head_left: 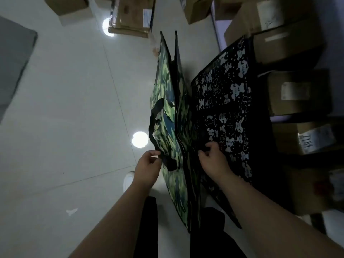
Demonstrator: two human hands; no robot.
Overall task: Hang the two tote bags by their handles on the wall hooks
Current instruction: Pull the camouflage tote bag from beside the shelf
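A green camouflage tote bag (166, 101) stands upright on the floor in the middle of the view. Its black handle (154, 127) loops out on the left side, and my left hand (148, 168) pinches the lower end of that handle. Right of it a black tote bag with white bear prints (230, 101) leans against the boxes. My right hand (212, 159) grips the top edge where the two bags meet, on a dark strap; which bag the strap belongs to I cannot tell. No wall hooks are in view.
Cardboard boxes (294, 94) are stacked along the right side, and more boxes (130, 15) lie at the top. The pale tiled floor (74, 108) reflects two ceiling lights. A white shoe (129, 180) and dark trouser legs show below my arms.
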